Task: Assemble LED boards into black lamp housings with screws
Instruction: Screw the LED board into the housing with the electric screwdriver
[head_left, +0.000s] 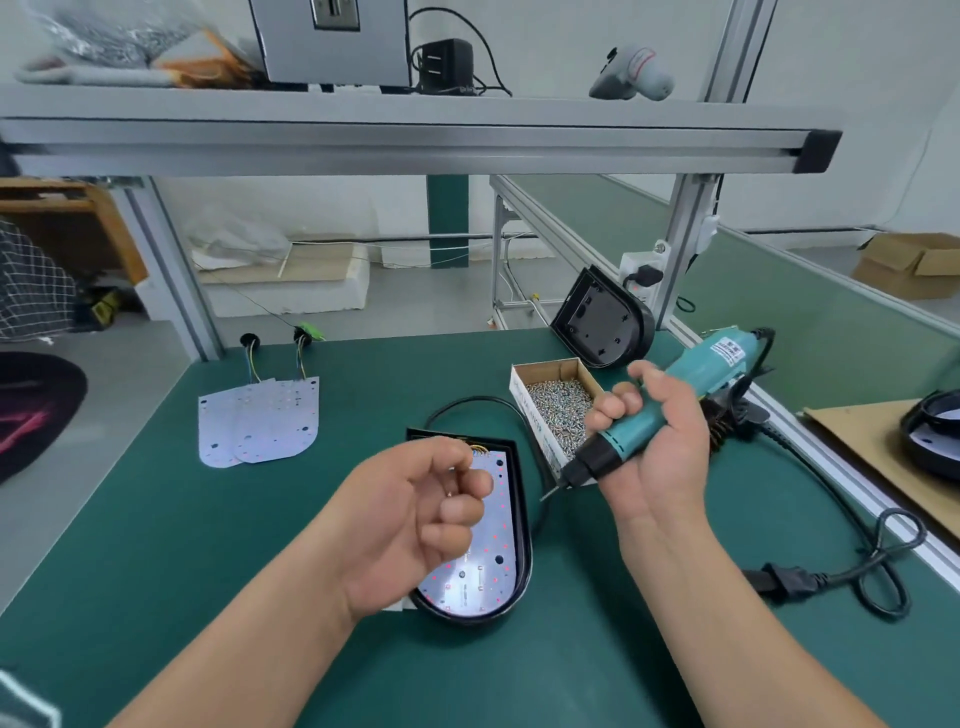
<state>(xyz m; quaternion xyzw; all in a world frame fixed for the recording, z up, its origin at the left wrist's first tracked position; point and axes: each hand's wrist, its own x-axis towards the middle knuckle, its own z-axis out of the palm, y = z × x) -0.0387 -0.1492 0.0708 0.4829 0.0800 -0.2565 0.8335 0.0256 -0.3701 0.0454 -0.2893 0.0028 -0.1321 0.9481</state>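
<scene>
- Broad green work table (260, 519) fills the scene, with a grey aluminium shelf (415, 140) spanning overhead.
- Centre stage, a black D-shaped lamp housing (523, 540) lies flat on the table, open side up and rounded end toward the person.
- Seated inside it is a white LED board (493, 566), dotted with red, its near end catching bright glare.
- Far right, a second black housing (602, 322) leans tilted against the frame post, hollow side facing in.
- Over on the left, two spare white LED boards (260, 421) lie overlapping, their wires trailing toward the far edge.
- The right hand (654, 441) grips a teal electric screwdriver (696, 371), fingers wrapped round the barrel. The black nose slants down and left, and the bit tip sits just beside the lamp housing's right rim.
- The left hand (415, 519) hovers over the LED board, palm up, fingers curled in toward the thumb. Whether they pinch a screw, I cannot tell.
- A black power cable (779, 579) loops across the table at right.
- A small open cardboard box (530, 415) sits between the two housings, partly behind the right hand.
- Inside it is a heap of small silver screws (558, 402).
</scene>
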